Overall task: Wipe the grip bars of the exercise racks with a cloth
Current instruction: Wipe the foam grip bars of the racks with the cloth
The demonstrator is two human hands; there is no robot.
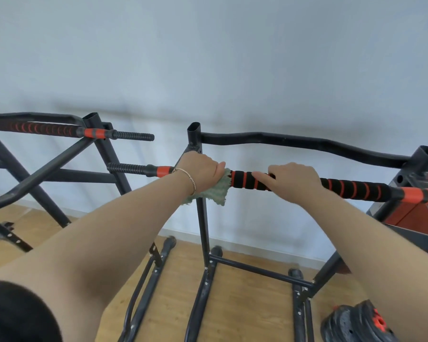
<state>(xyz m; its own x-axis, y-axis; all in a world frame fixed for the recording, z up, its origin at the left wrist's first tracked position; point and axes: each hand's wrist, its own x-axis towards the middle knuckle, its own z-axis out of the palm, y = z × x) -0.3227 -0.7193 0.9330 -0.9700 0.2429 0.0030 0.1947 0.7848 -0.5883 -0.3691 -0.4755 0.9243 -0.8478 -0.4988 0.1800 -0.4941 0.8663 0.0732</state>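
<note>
One grip bar [351, 188], left hand [199, 172] clutching green cloth [213, 193], right hand [290, 182] gripping it

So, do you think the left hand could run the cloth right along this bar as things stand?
Probably not yet: the right hand grips the bar just beyond the cloth in the left hand, blocking the way.

Green cloth [214, 195], black-orange striped bar [351, 188]

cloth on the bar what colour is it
Pale green, fluffy; the cloth shows best in the head view.
</note>
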